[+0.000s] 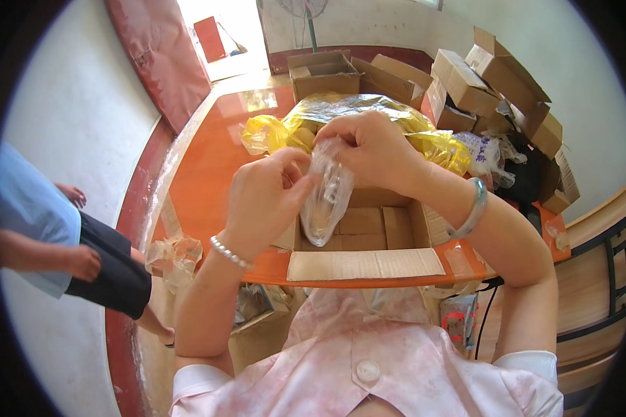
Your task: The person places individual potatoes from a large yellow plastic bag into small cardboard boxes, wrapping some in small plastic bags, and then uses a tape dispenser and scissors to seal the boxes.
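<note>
A clear plastic bag (327, 200) hangs between my hands, with something small and indistinct near its bottom. My left hand (271, 193) pinches the bag's left edge between thumb and fingers. My right hand (378, 151) grips its gathered upper part. Beneath the bag, an open cardboard box (365, 266) stands at the near edge of the orange table (214, 151), its front flap folded out towards me. Just beyond my hands lies a large yellow plastic bag (271, 134) with roundish, pale items showing through it.
Open cardboard boxes (326, 83) stand at the table's far side, and more boxes (467, 86) are piled at the right. A white plastic bag (480, 151) lies near that pile. Crumpled clear plastic (177, 258) hangs at the left edge. Another person (41, 224) stands at the left.
</note>
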### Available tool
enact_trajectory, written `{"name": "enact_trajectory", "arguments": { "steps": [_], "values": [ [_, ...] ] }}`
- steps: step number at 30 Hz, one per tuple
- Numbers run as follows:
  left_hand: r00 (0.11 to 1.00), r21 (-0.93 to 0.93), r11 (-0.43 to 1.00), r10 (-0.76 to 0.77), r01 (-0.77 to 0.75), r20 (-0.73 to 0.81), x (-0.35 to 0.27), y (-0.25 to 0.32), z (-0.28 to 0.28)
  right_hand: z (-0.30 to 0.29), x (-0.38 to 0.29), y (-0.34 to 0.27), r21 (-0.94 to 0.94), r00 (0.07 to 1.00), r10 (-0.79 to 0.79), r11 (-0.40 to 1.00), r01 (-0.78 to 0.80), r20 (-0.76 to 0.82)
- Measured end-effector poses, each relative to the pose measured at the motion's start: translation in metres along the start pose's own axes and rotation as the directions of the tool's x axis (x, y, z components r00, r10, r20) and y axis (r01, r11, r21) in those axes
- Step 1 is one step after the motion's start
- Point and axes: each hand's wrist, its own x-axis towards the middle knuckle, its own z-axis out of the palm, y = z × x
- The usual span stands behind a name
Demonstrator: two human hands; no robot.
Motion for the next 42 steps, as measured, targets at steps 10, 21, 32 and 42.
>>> {"name": "enact_trajectory", "arguments": {
  "steps": [10, 21, 32, 42],
  "values": [
    [0.946, -0.341, 0.885, -0.269, 0.316, 0.180, 0.004, -0.024, 0.008, -0.011, -0.032, -0.022, -0.129, 0.794, -0.601, 0.798, 0.589, -0.095],
    [0.852, -0.808, 0.310, -0.342, 0.501, 0.397, 0.003, -0.031, -0.004, 0.018, -0.032, 0.015, -0.587, 0.859, -0.417, 0.630, 0.508, 0.296],
    [0.936, -0.335, 0.878, -0.283, 0.340, 0.210, 0.003, -0.031, 0.014, 0.015, -0.034, 0.014, -0.657, 0.829, -0.426, 0.513, 0.552, 0.362],
    [0.950, -0.419, 0.855, -0.250, 0.307, 0.185, 0.013, -0.023, 0.011, -0.042, -0.012, 0.072, -0.269, 0.964, 0.056, 0.963, 0.017, 0.259]
  ]
}}
